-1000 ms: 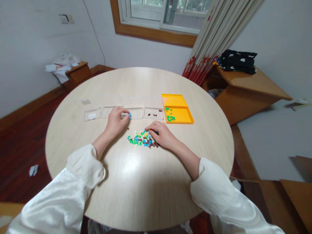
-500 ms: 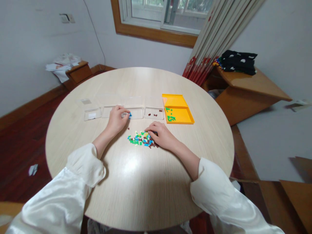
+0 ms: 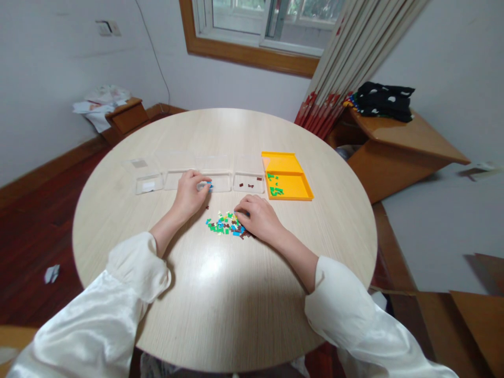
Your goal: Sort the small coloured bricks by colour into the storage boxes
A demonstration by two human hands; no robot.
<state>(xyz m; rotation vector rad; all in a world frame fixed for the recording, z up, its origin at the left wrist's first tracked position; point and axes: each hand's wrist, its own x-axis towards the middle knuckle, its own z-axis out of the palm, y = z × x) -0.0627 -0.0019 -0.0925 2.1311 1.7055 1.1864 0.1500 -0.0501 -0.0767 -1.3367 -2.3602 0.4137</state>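
The left hand point(image 3: 189, 193) rests at the near edge of a row of shallow clear plastic boxes point(image 3: 214, 180) on the round pale wood-grain surface point(image 3: 220, 294), its fingertips pinched in a narrow grip on a small blue plastic brick point(image 3: 210, 185) held just over the front rim of one clear box. The right hand point(image 3: 260, 218) lies palm down on the right side of a loose heap of tiny green, blue, brown and cream plastic bricks point(image 3: 225, 224), fingers curled onto the pieces; whether its grip has closed on any one of them cannot be told. The heap sits near the middle of the surface, just in front of the clear boxes and between the two hands. One clear box to the right holds a few brown pieces point(image 3: 249, 185). Just beside it, a flat yellow plastic tray point(image 3: 293, 186) with its lid open behind carries a small cluster of green bricks point(image 3: 276, 190).
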